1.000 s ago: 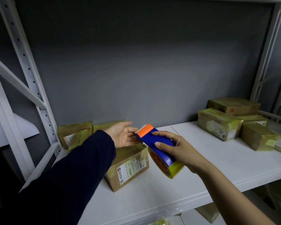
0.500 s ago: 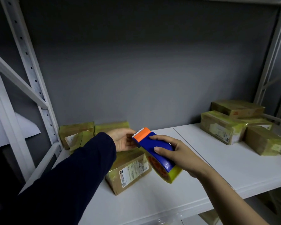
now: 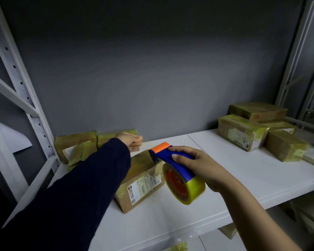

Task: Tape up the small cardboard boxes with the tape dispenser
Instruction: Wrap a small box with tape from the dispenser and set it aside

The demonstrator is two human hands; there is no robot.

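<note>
Since half a second ago the left hand point(image 3: 132, 141) has slid back along the box top toward the wall, away from the dispenser; the tape dispenser point(image 3: 172, 161) has dropped so its orange nose sits at the box's top right edge.

Small cardboard box point(image 3: 143, 180): lies on the white shelf point(image 3: 243, 178), angled, label side facing me, near corner pointing to the front lip. Yellowish tape shows on its top.

Right hand point(image 3: 201, 167): closed around the blue handle of the dispenser, thumb on the near side. Yellow tape roll point(image 3: 186, 185) hangs below the handle, beside the box's right end, just over the shelf.

Left hand: fingers curled into a loose fist at the box's far end; I cannot tell whether it pinches tape or only presses down. Dark sleeve point(image 3: 91, 187) covers the box's left part.

Open room: bare shelf runs right of the roll, wide and free up to the right stack of boxes point(image 3: 243, 131). Front strip of shelf below the box also bare.

Tight side: left boxes point(image 3: 76, 147) stand against the wall just behind the sleeve, close to the white upright point(image 3: 22, 84) of the rack. Grey wall right behind the left hand.
</note>
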